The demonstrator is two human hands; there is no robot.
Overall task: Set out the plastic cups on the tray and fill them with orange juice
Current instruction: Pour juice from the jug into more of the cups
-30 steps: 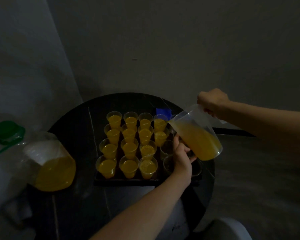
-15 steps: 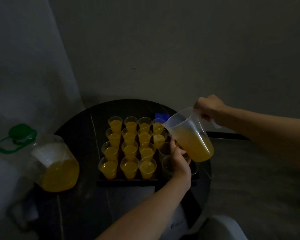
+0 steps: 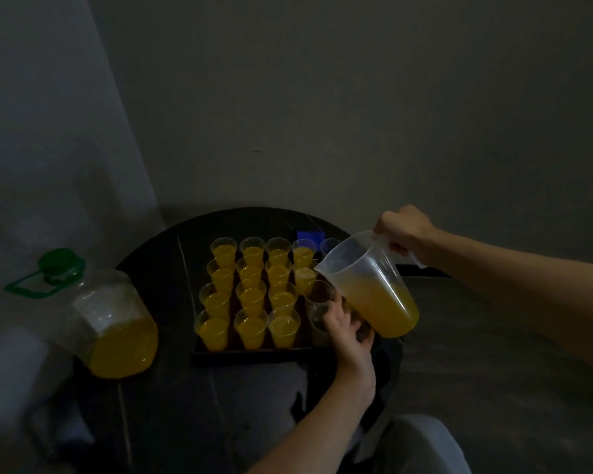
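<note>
A dark tray (image 3: 254, 354) on the round table holds rows of clear plastic cups. Several cups (image 3: 250, 328) on the left and middle are full of orange juice. The cups (image 3: 319, 292) in the right part look empty. My right hand (image 3: 404, 230) grips the handle of a clear pitcher (image 3: 374, 289), about half full of juice. The pitcher is tilted, with its spout over the right-hand cups. My left hand (image 3: 348, 331) curls round an empty cup at the tray's front right, beneath the pitcher; the hand mostly hides that cup.
A big clear jug (image 3: 117, 336) with a green cap (image 3: 57, 265) stands at the table's left edge, partly full of juice. A blue object (image 3: 308, 236) lies behind the tray. Walls close in behind and to the left. My grey-clad knee (image 3: 421, 446) shows at bottom right.
The pitcher has tipped back from a steeper pour and come nearer the tray's front. My left hand has stayed by the empty cups on the right.
</note>
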